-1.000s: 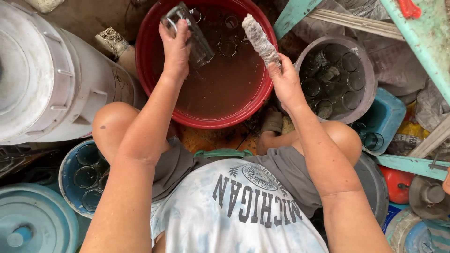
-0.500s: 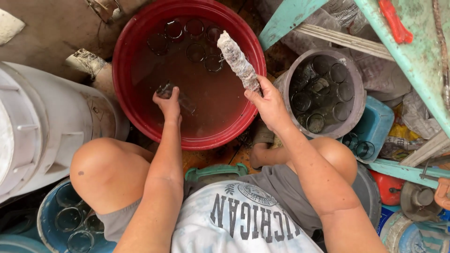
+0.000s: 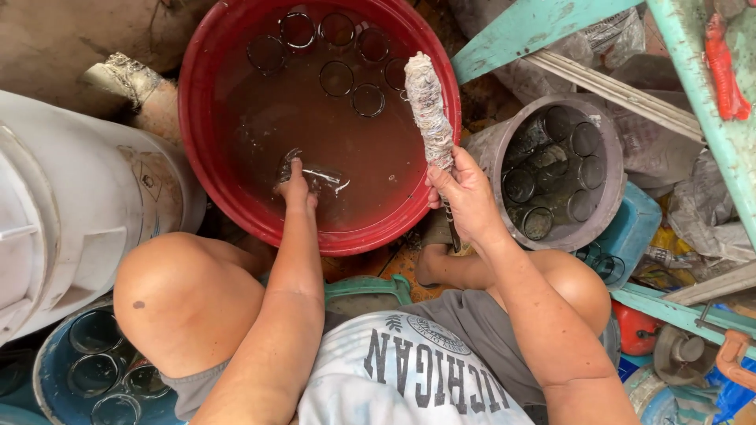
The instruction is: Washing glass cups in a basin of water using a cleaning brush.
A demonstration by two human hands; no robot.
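Left hand (image 3: 295,189) fingers clamp a clear drinking glass (image 3: 319,177), half-sunk in the round red plastic basin (image 3: 201,157) of brown water. Wet glass: likely slippery, fragile, light; grip around the wall. Right hand (image 3: 465,197) fingers wrap a rag-wound scrubbing stick (image 3: 429,110).

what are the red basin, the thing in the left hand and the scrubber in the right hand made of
Red basin: looks like plastic, smooth and slightly glossy, with a moulded rolled rim. Thing in the left hand, dipped in the brown water: probably clear glass, since it is see-through with bright glints, like the glasses sunk nearby. Scrubber in the right hand: seemingly cloth wound around a stick, rough, mottled and matte.
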